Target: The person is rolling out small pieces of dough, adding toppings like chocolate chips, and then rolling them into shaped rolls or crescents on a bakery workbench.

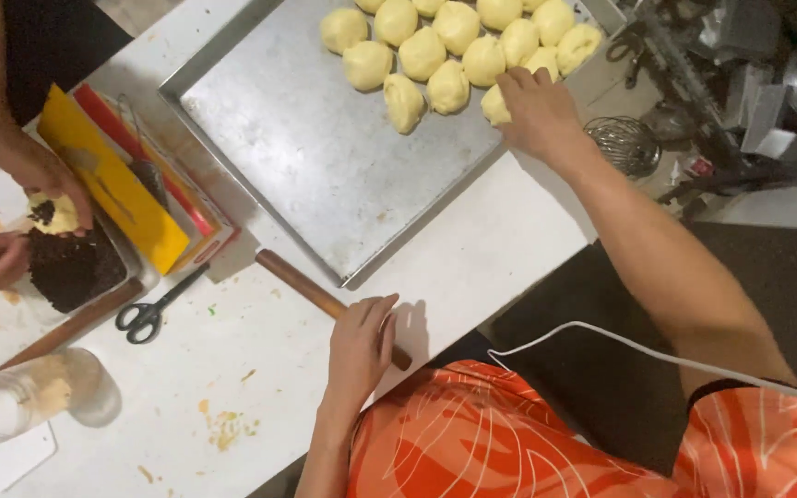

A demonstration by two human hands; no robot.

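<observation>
The left hand [360, 346] lies open and flat on the brown wooden rolling pin [311, 290], seemingly steadying it. Beyond, the right hand [539, 112] curls its fingers around a pale yellow dough ball [495, 106], beside others filling the grey metal baking tray [315, 157].

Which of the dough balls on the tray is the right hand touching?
The dough ball at the cluster's near right edge, beside the tray's rim. The right hand rests on it alone.

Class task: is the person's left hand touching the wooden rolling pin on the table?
Touching. The head view shows the left hand resting on the rolling pin, covering part of it.
</observation>
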